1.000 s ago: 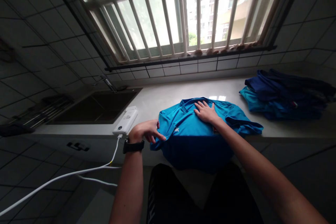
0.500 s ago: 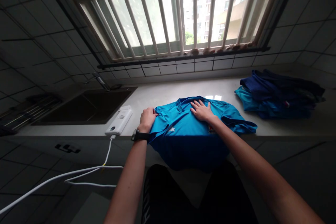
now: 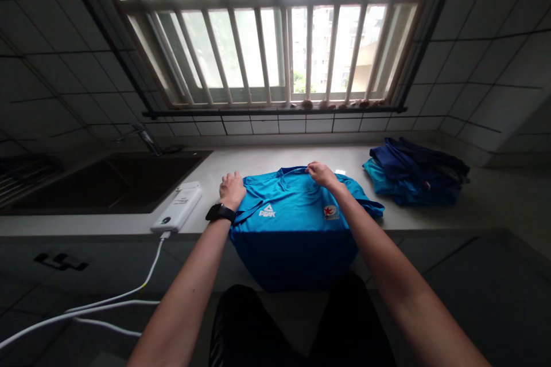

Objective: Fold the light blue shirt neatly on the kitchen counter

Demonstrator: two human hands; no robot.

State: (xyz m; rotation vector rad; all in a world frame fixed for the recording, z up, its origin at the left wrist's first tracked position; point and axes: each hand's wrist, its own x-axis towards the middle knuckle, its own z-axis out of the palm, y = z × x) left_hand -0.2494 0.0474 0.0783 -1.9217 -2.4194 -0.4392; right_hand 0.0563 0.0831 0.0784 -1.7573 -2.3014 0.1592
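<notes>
A bright blue T-shirt (image 3: 293,200) lies front up on the counter, its lower part hanging over the front edge. White "PEAK" lettering and a red-and-white badge show on its chest. At the collar, my right hand (image 3: 322,174) pinches the fabric near the neck opening. My left hand (image 3: 232,189), a black watch on its wrist, is closed at the shirt's left shoulder and sleeve; its fingertips are partly hidden.
A pile of blue and navy clothes (image 3: 417,175) sits on the counter (image 3: 267,155) at right. To the left are a white power bank (image 3: 178,206) with a white cable (image 3: 152,272) and a dark sink (image 3: 107,183) with a tap (image 3: 146,139). A barred window is behind.
My right hand has gone from lying flat on the shirt's upper chest to pinching its collar. The shirt front looks smoother and its badge is uncovered. The camera view has shifted.
</notes>
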